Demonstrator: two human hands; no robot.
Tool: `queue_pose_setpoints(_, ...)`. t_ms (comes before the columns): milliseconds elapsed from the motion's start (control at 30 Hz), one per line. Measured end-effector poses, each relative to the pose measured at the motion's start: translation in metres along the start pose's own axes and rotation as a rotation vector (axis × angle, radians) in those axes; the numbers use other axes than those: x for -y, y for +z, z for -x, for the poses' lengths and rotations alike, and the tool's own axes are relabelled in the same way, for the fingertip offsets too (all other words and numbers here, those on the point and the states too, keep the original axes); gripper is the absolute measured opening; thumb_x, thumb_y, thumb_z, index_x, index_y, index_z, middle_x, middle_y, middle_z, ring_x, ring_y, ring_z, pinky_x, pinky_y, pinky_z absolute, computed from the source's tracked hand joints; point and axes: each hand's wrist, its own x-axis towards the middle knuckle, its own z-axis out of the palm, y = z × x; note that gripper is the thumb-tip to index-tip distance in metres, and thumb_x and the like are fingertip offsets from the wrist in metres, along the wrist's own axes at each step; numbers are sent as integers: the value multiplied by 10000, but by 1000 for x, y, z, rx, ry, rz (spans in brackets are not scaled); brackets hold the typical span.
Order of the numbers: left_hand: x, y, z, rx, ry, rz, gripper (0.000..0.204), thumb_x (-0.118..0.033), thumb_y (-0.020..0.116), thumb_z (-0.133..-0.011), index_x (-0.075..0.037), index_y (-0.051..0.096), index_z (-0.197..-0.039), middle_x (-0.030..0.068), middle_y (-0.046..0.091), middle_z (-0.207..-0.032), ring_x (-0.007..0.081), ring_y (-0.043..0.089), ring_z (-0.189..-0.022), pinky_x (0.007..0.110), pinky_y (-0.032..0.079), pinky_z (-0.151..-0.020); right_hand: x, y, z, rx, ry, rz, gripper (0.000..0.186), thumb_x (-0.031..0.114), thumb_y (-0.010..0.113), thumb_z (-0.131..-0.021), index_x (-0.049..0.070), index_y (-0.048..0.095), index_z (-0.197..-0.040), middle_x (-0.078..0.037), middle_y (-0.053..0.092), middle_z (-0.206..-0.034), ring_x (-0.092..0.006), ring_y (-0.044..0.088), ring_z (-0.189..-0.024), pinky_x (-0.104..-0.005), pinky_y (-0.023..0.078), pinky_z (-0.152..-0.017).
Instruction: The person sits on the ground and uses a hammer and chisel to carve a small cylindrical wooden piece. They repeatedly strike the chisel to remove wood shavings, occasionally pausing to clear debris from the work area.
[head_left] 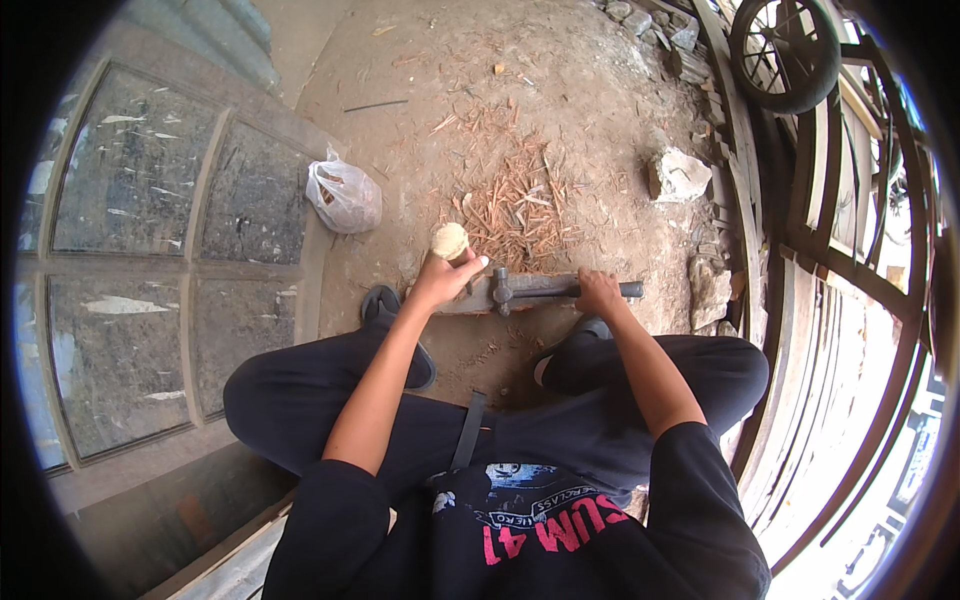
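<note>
My left hand grips a pale cream, round-topped piece just above a weathered board, which lies across the ground in front of me. A hammer rests along this board, its dark metal head toward my left hand and its handle to the right. My right hand has its fingers closed around the handle near that end. Reddish wood shavings are spread on the dirt just beyond the board.
A glazed door panel lies at left, with a translucent plastic bag beside it. Pale rocks line the right side, near wooden slats, a dark frame and a spoked wheel. My crossed legs and sandals surround the board's near side.
</note>
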Motion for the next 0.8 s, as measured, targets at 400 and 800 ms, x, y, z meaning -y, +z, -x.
queue_pose_setpoints(400, -6, 12, -1, 31, 1, -192, 362, -279, 773, -706, 11, 595, -830, 114, 644, -756, 224, 623, -711, 353, 490, -672, -4, 10, -1, 134, -70, 39, 351, 240, 661, -637, 19, 649, -909, -174, 654, -941, -304, 628, -934, -394, 512, -813)
queue_pose_setpoints(800, -14, 14, 5, -81, 67, -134, 315, -252, 763, -729, 7, 584, -735, 76, 621, -651, 168, 582, -599, 329, 470, -592, -3, 13, 2, 93, -83, 44, 302, 219, 632, -652, 27, 653, -884, -167, 660, -909, -307, 634, -911, -399, 511, -809)
